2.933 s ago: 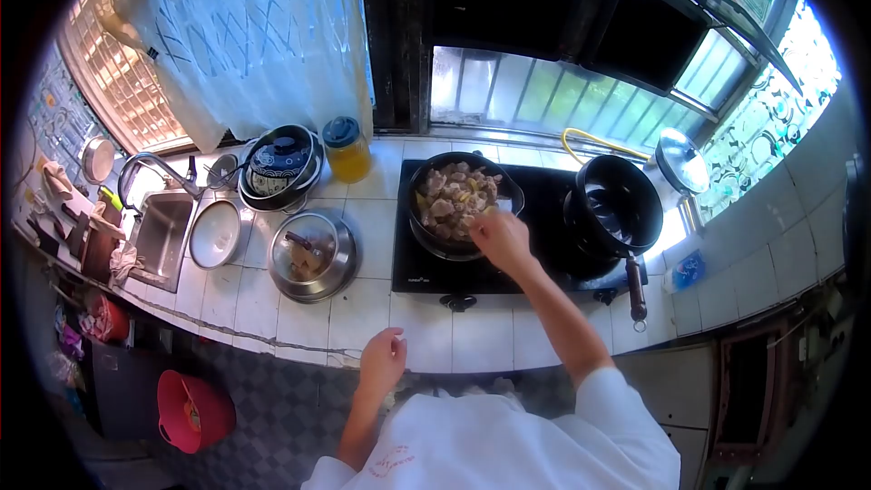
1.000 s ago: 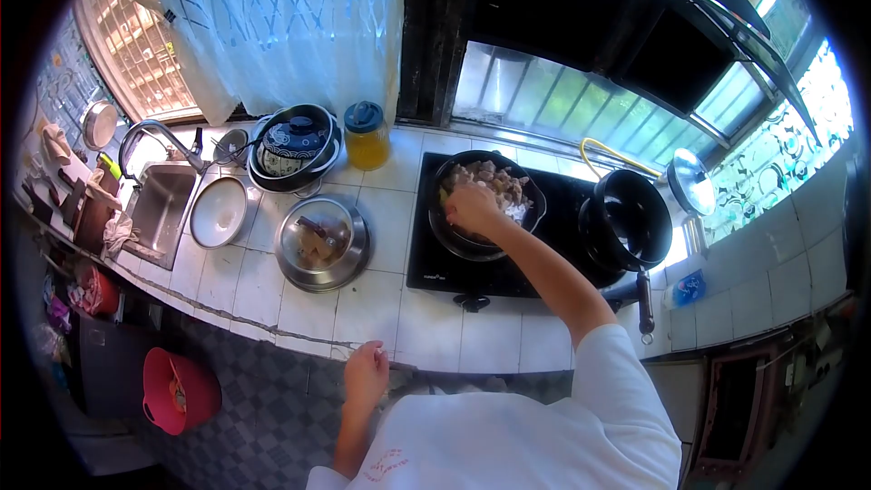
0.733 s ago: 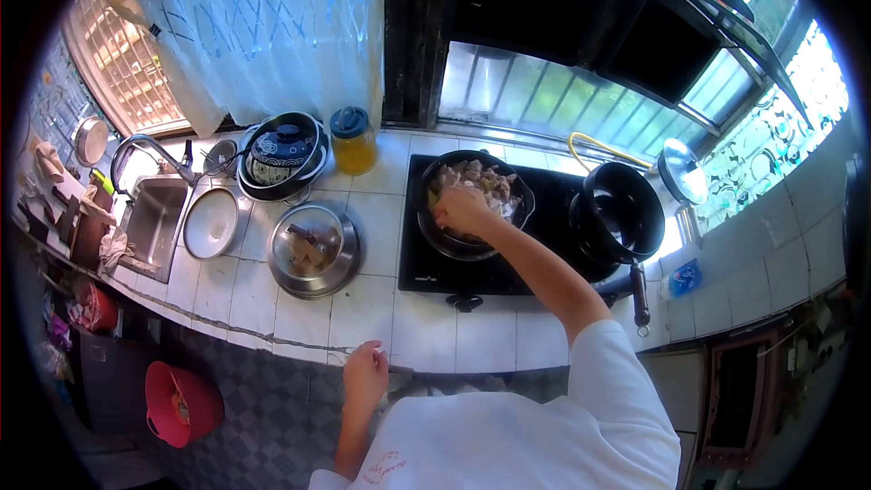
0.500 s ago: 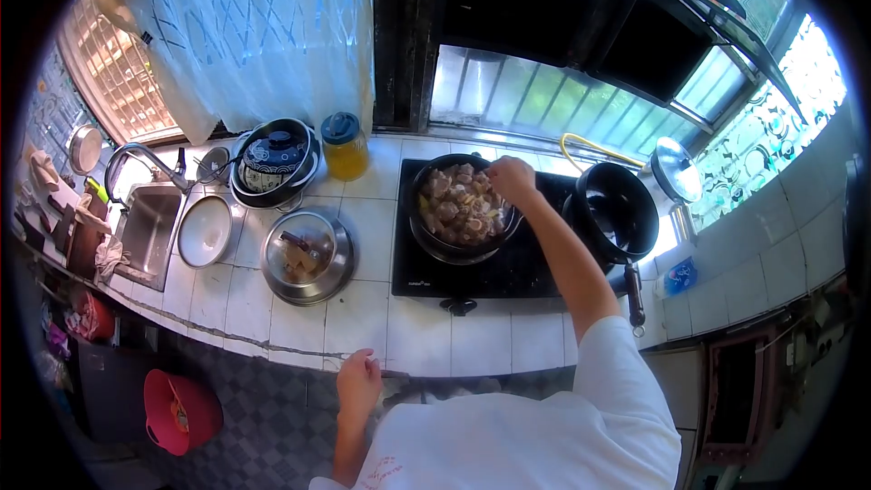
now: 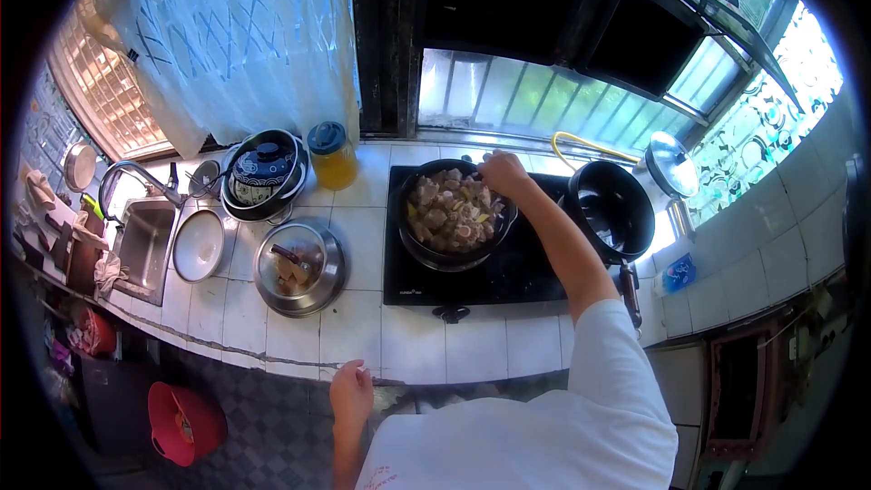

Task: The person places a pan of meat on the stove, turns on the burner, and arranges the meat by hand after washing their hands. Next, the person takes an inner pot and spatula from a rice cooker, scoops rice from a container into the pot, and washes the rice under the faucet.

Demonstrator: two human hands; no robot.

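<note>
A dark pan [image 5: 445,262] full of chopped meat pieces [image 5: 451,213] with some yellowish slices sits on the left part of the black cooktop [image 5: 413,290]. My right hand [image 5: 504,172] is at the pan's far right rim, fingers closed. What it grips, if anything, is hidden behind the fingers and the meat. My left hand [image 5: 351,390] hangs by the counter's front edge with its fingers curled in, and no object shows in it. Left of the cooktop stands a metal pan with a glass lid [image 5: 295,259].
A black pot [image 5: 612,210] stands right of the cooktop, its handle toward me. Farther left are a jar of yellow liquid [image 5: 334,159], stacked bowls [image 5: 263,172], a white bowl [image 5: 199,245] and the sink [image 5: 145,236]. A pink bucket [image 5: 186,422] is on the floor.
My right hand has shifted slightly away from me along the pan's rim, and the meat lies a little differently. My left hand stays curled near the counter edge. The view has shifted slightly.
</note>
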